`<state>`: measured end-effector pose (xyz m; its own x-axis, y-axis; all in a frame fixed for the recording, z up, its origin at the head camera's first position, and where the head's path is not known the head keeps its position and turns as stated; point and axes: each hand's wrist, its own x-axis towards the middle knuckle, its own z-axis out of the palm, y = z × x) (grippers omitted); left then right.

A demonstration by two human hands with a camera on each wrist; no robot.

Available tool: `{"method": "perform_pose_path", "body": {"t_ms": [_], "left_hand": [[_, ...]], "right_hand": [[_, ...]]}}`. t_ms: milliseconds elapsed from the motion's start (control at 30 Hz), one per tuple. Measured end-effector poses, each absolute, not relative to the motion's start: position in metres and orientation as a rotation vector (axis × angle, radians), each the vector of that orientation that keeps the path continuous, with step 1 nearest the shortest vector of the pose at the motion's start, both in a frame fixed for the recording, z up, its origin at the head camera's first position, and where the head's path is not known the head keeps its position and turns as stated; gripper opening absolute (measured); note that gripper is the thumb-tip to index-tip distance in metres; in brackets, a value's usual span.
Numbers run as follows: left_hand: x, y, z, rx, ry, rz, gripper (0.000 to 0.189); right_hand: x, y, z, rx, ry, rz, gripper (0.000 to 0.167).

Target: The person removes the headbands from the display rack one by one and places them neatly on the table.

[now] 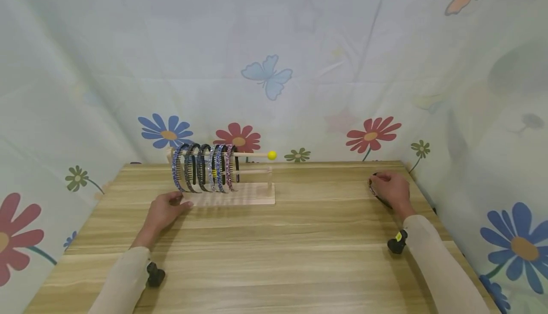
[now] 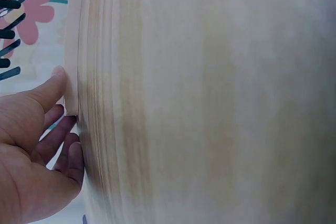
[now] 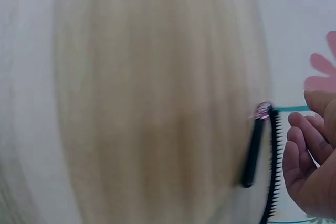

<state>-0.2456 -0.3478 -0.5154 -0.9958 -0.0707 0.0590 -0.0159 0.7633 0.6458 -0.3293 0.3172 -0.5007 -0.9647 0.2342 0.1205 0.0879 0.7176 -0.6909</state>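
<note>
A light wooden headband stand [image 1: 257, 194] stands at the back left of the table, with a yellow ball [image 1: 272, 155] on its upper rod end. Several glittery toothed headbands [image 1: 229, 166] hang on its rods. My left hand [image 1: 164, 210] holds the left end of the stand's base [image 2: 72, 51], thumb along the front edge and fingers bent round the end. Far right, my right hand [image 1: 391, 191] is beside a single dark headband [image 3: 274, 166] with pink sparkles. In the right wrist view a small gap shows between the loosely bent fingertips and this band.
A wood-grain table [image 1: 274, 257] spans the foreground. A pale cloth backdrop [image 1: 274, 28] printed with flowers and butterflies rises behind the table and at both sides. Black wrist cameras [image 1: 397, 242] sit at both sleeve cuffs.
</note>
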Motion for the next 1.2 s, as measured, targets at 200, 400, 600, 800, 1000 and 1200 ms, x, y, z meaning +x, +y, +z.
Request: {"method": "perform_pose_path", "body": {"t_ms": [200,400,600,800,1000,1200], "left_hand": [[-0.245,-0.347,-0.515,0.070,-2.874,-1.040,0.065],[-0.245,-0.347,-0.515,0.057,-2.871,-1.040,0.064],[-0.244,-0.347,-0.513,0.069,-2.880,-1.054,0.067],[-0.244,-0.346,-0.512,0.072,-2.876,-1.066,0.067],[-0.245,-0.347,-0.513,0.066,-2.868,-1.066,0.065],[-0.244,-0.345,-0.512,0.074,-2.872,-1.072,0.065]], "right_hand": [[-0.319,0.306,-0.473,-0.108,-2.643,1.137,0.045],[-0.309,0.288,-0.446,0.063,-2.581,1.181,0.050],[-0.301,0.264,-0.427,0.207,-2.490,1.209,0.044],[-0.293,0.237,-0.413,0.320,-2.375,1.319,0.042],[-0.285,0.202,-0.401,0.440,-2.325,1.399,0.034],[-0.279,0.168,-0.395,0.554,-2.291,1.499,0.028]]}}
